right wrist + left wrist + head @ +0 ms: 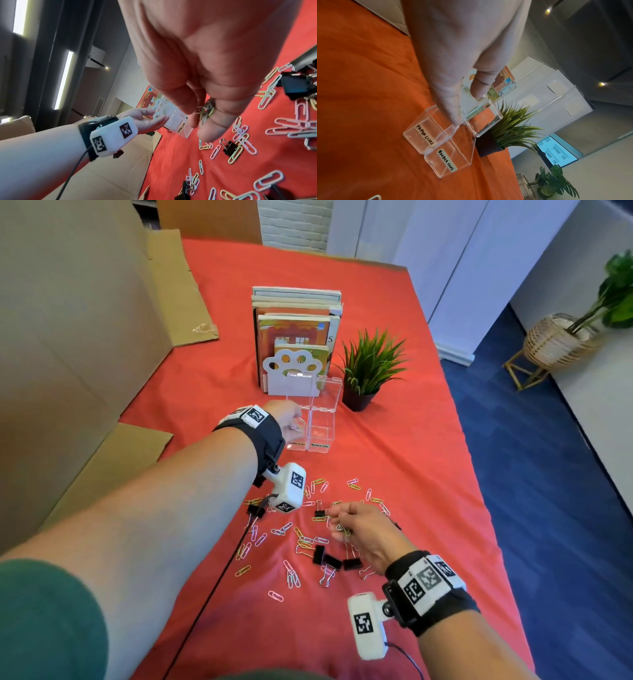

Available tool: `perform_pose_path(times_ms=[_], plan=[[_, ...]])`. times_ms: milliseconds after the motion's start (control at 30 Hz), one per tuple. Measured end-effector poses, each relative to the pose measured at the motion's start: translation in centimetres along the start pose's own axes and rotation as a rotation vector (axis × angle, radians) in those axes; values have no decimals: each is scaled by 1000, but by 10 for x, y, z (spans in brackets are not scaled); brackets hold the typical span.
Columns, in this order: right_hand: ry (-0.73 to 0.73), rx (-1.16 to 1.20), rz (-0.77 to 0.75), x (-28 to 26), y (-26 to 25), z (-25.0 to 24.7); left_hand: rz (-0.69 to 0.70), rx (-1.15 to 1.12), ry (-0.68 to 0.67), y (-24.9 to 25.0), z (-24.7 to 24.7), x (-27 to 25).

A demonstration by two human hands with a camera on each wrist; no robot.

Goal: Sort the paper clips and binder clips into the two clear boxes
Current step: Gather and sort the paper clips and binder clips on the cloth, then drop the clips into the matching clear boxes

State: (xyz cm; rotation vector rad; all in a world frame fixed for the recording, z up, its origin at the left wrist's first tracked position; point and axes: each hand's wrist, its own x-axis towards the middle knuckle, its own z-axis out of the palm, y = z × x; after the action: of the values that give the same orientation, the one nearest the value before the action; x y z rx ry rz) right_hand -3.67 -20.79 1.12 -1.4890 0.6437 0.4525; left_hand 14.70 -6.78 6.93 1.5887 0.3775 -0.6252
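Two clear boxes stand side by side with their lids up. One is labelled paper clips [297,436] [419,136] [182,126], the other binder clips [322,436] [453,159]. My left hand [291,422] [466,106] [154,115] hovers over the paper clip box with its fingers relaxed. In the head view a few clips show at its fingertips, and I cannot tell whether they touch. Nearer me, my right hand [337,525] [200,119] pinches a bunch of paper clips [207,109] above the pile. Coloured paper clips [291,575] [291,128] and black binder clips [323,556] [229,146] lie scattered on the red cloth.
Behind the boxes stand books in a white paw bookend [291,368], with a small potted plant [370,371] to their right. Cardboard [68,337] lines the left side. A black cable [212,577] crosses the cloth. The table's right edge [479,474] drops to blue floor.
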Motion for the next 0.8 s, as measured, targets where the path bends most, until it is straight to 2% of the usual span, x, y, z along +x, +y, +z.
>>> perform_pose_path(times_ms=[67, 133, 167, 267, 400, 533, 600, 700, 800], plan=[[-8, -16, 6, 3, 0, -8, 27, -10, 28, 1, 4, 8], [-9, -36, 15, 6, -4, -13, 78, 130, 124, 3, 5, -2], [-3, -45, 18, 9, -6, -15, 107, 235, 115, 3, 5, -5], [23, -67, -15, 17, -23, -13, 102, 177, 87, -6, -3, 1], [46, -140, -119, 40, -62, 3, 80, 24, 151, -25, -14, -1], [84, -195, -237, 73, -108, 32, 51, 102, 117, -65, -35, -29], [114, -280, -294, 90, -126, 44, 30, 146, 117, -88, -47, -41], [144, -547, -334, 104, -145, 50, 37, 262, 121, -119, -64, -52], [210, -658, -354, 98, -141, 41, 85, 431, 158, -138, -73, -55]])
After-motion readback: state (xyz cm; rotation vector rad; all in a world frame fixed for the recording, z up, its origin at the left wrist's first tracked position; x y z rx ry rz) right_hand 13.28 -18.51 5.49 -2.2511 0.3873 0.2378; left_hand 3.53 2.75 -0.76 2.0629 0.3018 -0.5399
